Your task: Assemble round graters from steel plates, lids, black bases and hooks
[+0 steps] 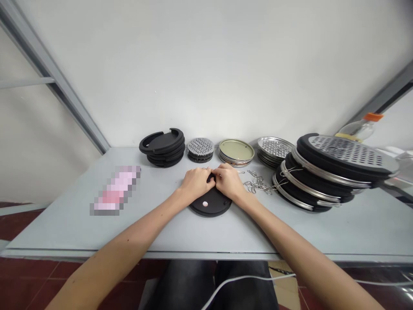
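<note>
A round black disc (211, 207) with a small pale hole lies on the table in front of me. My left hand (197, 181) and my right hand (228, 181) meet over its far edge, fingers bent and thumbs nearly touching. Both hands are closed on that edge, and my fingers hide the part they grip. Just right of my right hand lie several bent wire clips (258, 183), loose on the tabletop.
Along the wall stand stacks of black rings (163, 148), small perforated discs (200, 148), gold lids (236, 150) and larger perforated discs (274, 148). A tall leaning stack of assembled pieces (322, 176) is at right, before a bottle (358, 128). A blurred-out pink object (118, 189) lies left.
</note>
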Available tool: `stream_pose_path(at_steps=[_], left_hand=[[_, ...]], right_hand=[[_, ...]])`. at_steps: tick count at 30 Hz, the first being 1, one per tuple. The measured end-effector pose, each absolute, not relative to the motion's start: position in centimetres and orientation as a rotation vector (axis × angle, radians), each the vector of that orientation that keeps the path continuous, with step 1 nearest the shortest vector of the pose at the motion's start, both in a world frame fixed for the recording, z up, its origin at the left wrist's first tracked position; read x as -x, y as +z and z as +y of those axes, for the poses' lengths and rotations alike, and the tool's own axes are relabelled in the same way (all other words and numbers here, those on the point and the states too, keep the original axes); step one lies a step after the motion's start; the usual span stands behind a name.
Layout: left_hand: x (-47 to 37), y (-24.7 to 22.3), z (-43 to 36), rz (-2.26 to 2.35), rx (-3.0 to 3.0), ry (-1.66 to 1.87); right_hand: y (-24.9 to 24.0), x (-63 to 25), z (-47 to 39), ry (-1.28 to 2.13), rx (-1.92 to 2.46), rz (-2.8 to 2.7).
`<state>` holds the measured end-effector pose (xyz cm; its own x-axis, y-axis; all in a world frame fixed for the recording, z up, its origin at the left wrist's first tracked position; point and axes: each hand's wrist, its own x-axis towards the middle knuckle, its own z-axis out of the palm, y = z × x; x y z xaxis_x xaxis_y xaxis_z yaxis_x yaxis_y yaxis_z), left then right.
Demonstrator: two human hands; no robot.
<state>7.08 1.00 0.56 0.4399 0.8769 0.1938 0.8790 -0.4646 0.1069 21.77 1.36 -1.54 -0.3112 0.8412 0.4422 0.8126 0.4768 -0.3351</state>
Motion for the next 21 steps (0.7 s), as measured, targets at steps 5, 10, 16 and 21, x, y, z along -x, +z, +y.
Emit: stream_pose_path(at_steps=[5,10,16,21], left_hand=[[-7.03,0.59,0.97,-1.610,2.675,-0.365],[-6.90,0.64,0.97,-1.605,2.693,-0.368],[-7.04,0.80,0.82,-1.605,2.702,-0.359],[-7.14,0.97,0.73,-1.581,2.738,-0.356]], right_hand=[[-1.73,-21.71,1.09,0.043,1.377,-2.128],[-2.18,-22.01,1.41,0.084,1.371,-2.096],[-1.92,-21.97,1.38,0.124,1.394,-2.085],[-1.44,-21.71,0.72,0.011,1.423,-2.163]])
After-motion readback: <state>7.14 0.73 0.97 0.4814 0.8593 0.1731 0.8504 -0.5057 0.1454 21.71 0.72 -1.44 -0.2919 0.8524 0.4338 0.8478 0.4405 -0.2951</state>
